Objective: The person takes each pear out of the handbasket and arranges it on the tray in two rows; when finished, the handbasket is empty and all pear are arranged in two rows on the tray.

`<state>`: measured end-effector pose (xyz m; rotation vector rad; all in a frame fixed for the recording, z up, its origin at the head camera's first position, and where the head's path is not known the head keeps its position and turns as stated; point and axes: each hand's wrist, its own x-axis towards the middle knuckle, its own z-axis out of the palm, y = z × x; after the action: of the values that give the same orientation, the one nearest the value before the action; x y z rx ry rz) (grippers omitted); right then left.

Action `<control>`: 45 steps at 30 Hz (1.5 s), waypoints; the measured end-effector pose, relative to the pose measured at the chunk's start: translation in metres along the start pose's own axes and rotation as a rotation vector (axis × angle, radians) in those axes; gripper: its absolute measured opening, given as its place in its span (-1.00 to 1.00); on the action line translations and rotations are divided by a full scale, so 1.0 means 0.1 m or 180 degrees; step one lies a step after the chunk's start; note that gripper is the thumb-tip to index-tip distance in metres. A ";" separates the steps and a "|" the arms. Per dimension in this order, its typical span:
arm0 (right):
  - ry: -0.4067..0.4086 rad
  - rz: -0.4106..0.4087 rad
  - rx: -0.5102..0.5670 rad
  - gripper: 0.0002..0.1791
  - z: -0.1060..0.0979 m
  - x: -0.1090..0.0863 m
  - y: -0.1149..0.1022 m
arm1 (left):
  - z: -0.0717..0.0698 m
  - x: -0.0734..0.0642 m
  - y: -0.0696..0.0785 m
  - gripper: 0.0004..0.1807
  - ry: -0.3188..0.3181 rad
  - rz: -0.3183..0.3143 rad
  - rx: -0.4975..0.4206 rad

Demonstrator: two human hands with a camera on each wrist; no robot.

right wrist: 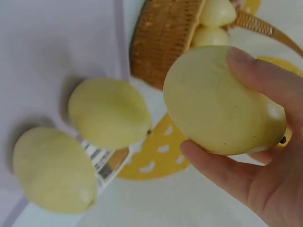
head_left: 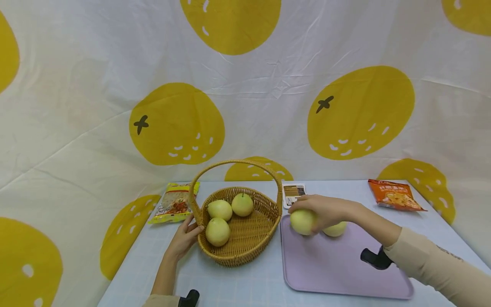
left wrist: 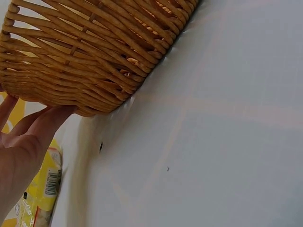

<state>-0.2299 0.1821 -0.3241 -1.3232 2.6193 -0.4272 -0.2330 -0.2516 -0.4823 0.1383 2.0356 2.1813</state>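
Observation:
My right hand (head_left: 324, 211) grips a pale yellow-green pear (right wrist: 222, 101) above the left part of a lilac tray (head_left: 345, 268), thumb on one side and fingers on the other. Two more pears, one nearer the basket (right wrist: 109, 113) and one farther off (right wrist: 54, 170), lie on the tray in the right wrist view; the hand partly hides them from the head camera. A wicker basket (head_left: 238, 258) with a tall handle stands left of the tray, with three pears (head_left: 218, 232) inside. My left hand (head_left: 182, 241) touches its left side with fairly straight fingers; some fingertips are hidden.
Behind my left hand lies a yellow snack packet (head_left: 172, 202). A small white-and-brown packet (head_left: 293, 194) is behind the tray, and an orange-red snack bag (head_left: 395, 196) lies at the back right. A fruit-print cloth (head_left: 264, 106) hangs behind the table.

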 end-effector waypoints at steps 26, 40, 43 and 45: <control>0.0385 0.1119 0.0136 -0.37 0.03 -1.07 1.02 | 0.02 0.02 0.00 -0.22 0.0001 0.0005 0.0001; 0.0316 0.1278 0.0294 -0.34 0.35 -1.20 1.24 | 0.01 0.00 -0.01 -0.20 0.0023 0.0002 -0.0001; 0.0272 0.1319 0.0351 -0.33 0.40 -1.20 1.26 | 0.01 -0.01 0.00 -0.20 0.0027 0.0004 0.0005; 0.0220 0.1362 0.0393 -0.33 0.43 -1.19 1.27 | 0.01 -0.01 0.00 -0.20 0.0029 0.0003 0.0002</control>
<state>-0.2433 0.3426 -0.4030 -0.6933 2.7755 -0.5582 -0.2321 -0.2504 -0.4826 0.1300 2.0415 2.1858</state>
